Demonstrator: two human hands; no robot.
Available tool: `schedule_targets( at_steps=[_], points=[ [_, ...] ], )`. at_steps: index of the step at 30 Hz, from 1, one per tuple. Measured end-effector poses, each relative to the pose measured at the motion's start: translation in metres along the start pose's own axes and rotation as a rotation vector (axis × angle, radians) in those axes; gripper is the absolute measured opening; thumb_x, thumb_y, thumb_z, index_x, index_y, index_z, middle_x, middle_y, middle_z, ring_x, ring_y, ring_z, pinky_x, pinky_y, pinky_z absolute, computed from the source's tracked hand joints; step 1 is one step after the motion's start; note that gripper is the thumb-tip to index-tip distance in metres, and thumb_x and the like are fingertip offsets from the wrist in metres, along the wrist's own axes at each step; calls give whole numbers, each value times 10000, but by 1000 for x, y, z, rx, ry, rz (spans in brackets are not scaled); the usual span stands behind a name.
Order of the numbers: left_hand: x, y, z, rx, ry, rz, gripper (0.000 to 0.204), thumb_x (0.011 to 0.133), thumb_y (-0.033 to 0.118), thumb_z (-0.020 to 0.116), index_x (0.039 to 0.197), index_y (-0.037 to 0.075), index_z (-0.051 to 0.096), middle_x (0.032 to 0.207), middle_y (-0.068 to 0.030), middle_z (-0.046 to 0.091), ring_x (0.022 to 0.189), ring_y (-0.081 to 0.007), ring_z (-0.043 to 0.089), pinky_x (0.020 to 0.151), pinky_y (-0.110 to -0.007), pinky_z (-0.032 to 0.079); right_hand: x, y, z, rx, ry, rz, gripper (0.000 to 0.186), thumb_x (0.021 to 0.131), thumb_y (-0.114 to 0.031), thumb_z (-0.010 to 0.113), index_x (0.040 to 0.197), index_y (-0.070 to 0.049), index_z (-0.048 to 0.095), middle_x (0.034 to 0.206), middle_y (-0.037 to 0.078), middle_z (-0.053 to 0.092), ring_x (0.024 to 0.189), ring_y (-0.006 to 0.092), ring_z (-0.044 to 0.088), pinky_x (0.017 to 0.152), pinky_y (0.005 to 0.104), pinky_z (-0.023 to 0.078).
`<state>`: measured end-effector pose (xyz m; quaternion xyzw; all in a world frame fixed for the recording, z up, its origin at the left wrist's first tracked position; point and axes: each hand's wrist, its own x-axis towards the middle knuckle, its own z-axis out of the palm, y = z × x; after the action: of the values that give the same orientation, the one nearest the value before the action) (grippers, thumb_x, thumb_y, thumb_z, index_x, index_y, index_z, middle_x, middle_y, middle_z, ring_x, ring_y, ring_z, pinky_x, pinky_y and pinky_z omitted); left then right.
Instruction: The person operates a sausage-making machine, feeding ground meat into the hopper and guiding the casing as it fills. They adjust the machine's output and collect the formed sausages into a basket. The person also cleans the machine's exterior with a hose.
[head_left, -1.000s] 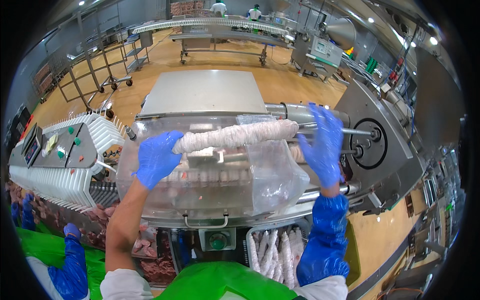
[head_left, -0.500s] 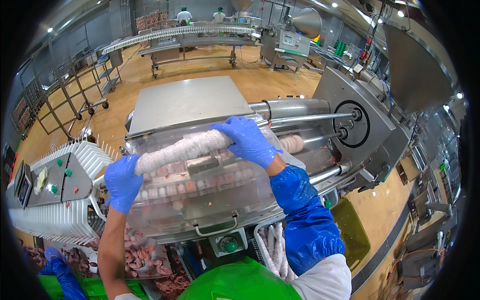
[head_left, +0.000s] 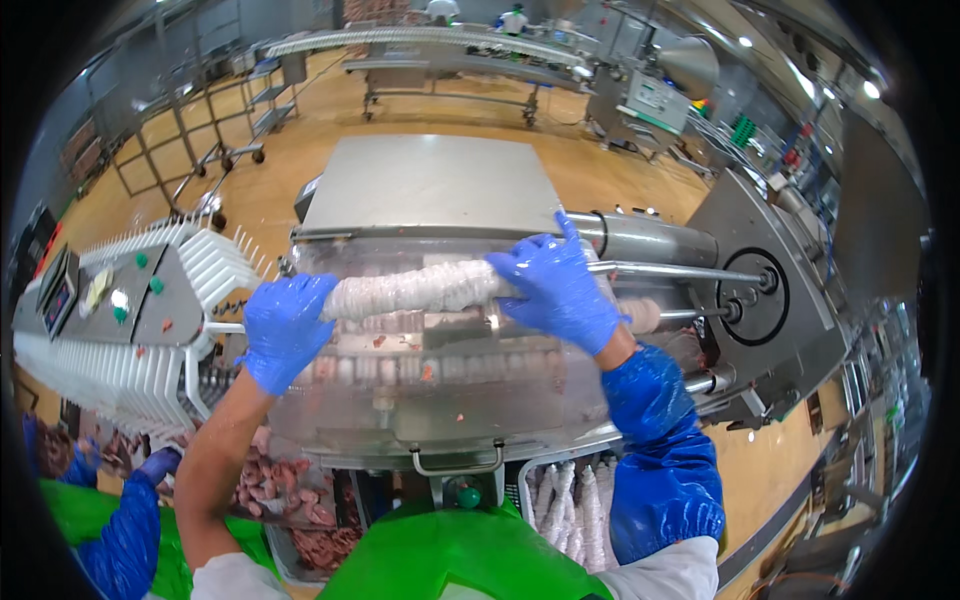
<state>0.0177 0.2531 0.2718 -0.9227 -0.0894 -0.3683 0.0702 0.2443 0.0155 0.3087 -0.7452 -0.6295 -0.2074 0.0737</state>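
Observation:
A long, whitish, ruffled casing (head_left: 415, 292) stretches nearly level between my two hands, over the machine's clear cover (head_left: 400, 410). My left hand (head_left: 287, 330), in a blue glove, is closed around its left end, close to a thin metal bar. At the right end, my right hand (head_left: 555, 288), also gloved in blue, grips the casing from above with the index finger raised. Part of its grip is hidden behind the hand. Metal rods (head_left: 690, 272) run from beside my right hand to the machine's end plate (head_left: 790, 300). Under the cover, a row of pale pieces shows blurrily.
White hanging prongs (head_left: 110, 375) line a conveyor at the left. More ruffled casings (head_left: 575, 505) lie in a bin below, beside a tray of reddish meat (head_left: 285, 485). A co-worker's blue sleeve (head_left: 125, 540) reaches in at lower left. Wheeled racks (head_left: 190, 150) stand beyond.
The whole view has shifted and turned, so the casing looks more level. My right index finger now points up, away from the casing. The co-worker's arms at lower left have moved.

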Motion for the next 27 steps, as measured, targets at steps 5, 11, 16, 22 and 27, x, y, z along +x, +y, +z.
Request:
schedule_targets(
  at_steps=[5,11,16,22,27],
  points=[
    [0,-2,-5,19,-63,-4,446,522,187,728,947,154,595,730,-41,556,637,-241,557,575,-371,420,-86,124,-11,-170,26,173,323,625,-296,704,919,-180,641,808,47,598,846,242,582,989,482,293],
    [5,3,2,-63,-58,-1,438,521,189,732,935,161,592,723,-34,546,644,-230,553,572,-371,418,-121,143,-17,-389,-23,377,212,644,-237,669,839,-163,633,781,55,600,820,270,573,907,460,331],
    [-1,-3,-1,5,-43,-6,384,558,169,694,928,159,590,718,-33,544,631,-224,552,562,-363,417,27,-31,-6,62,147,-90,389,639,-285,711,971,-122,593,852,64,602,854,276,577,1019,508,245],
    [2,-2,-2,40,-2,21,345,586,165,674,920,165,587,678,-27,529,582,-219,543,542,-360,412,-29,72,-8,-267,-194,57,171,640,-288,676,747,-163,627,673,64,575,733,249,584,1002,547,229],
    [5,4,0,-42,9,14,332,594,168,676,914,173,586,672,-23,524,579,-211,542,525,-362,400,-130,151,-28,-477,-98,437,219,657,-251,645,849,-152,610,862,57,591,894,261,552,991,586,175]
  ],
)
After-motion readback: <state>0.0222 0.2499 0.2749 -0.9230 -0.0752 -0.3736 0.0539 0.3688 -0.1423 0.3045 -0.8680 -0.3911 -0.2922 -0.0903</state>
